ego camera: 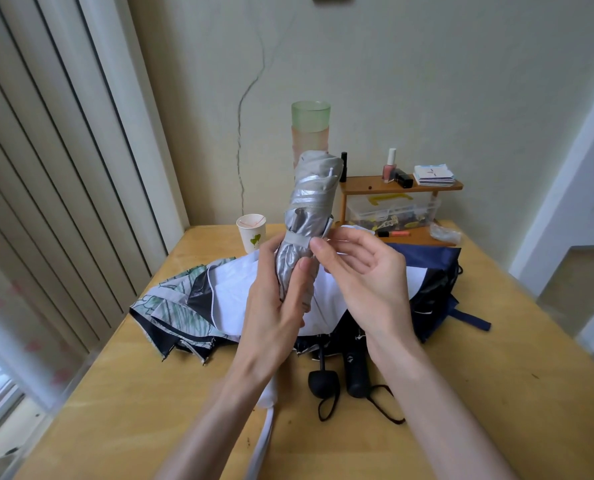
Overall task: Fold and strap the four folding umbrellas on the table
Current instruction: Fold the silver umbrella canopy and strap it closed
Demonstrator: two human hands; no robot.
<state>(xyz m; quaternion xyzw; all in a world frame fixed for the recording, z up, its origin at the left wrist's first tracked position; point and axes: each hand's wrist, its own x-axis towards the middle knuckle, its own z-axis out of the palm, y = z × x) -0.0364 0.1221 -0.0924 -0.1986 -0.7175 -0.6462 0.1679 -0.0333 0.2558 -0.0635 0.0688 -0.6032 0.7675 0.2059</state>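
Left fingers (300, 271) clamped round the rolled silver umbrella (309, 202), upright above the table (143, 393), right fingers (319, 245) pinching its strap (294, 240) end at the waist; I'd say pull it taut, keep the pleats tight, then press the fastener flat.

Silver umbrella (306, 216) rolled, upright, strap (295, 241) round it — other umbrellas (191, 306) loose, heaped on table (132, 393)

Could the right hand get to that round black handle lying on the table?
Probably yes: the round black handle lies uncovered on the table, near the right wrist. But the right hand pinches the strap of the silver umbrella, so it must let go first.
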